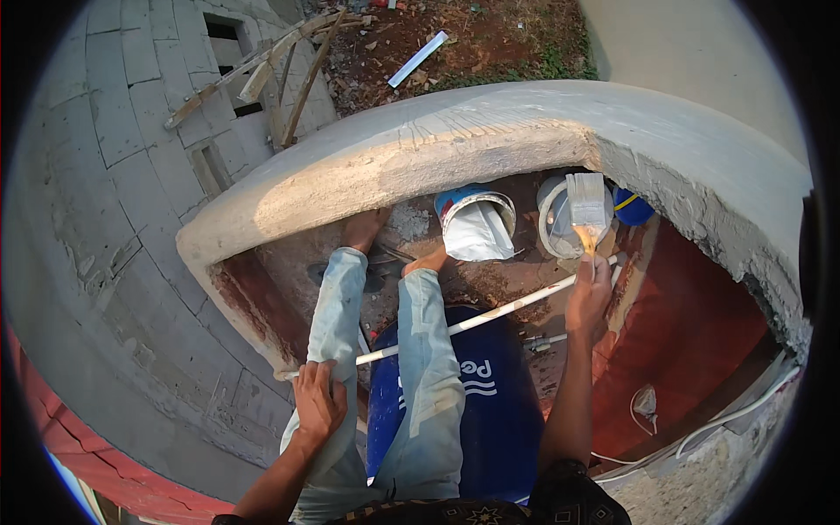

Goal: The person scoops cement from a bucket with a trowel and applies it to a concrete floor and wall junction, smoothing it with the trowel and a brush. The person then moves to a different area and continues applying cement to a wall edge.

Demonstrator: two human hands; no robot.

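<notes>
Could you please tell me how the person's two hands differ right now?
The right hand is raised and holds a paintbrush by its handle, bristles up; the left hand is lower, resting on the left knee with no tool. The right hand is over the buckets; the left is beside the white pipe. Both are bare.

there were 2 hands in view: the left hand (317,401) rested on the person's left knee and the right hand (588,293) held 1 wide paintbrush (587,208). 2 bare feet (363,229) stood on the floor below, by 2 open pails, 1 blue-rimmed pail (475,223) and 1 white pail (553,219), with 1 small blue container (632,207) beside them. 1 big blue tank (500,394) sat under the legs, 1 white pipe (490,315) crossed above it, and 1 curved cement parapet (420,149) ran around the spot.
</notes>
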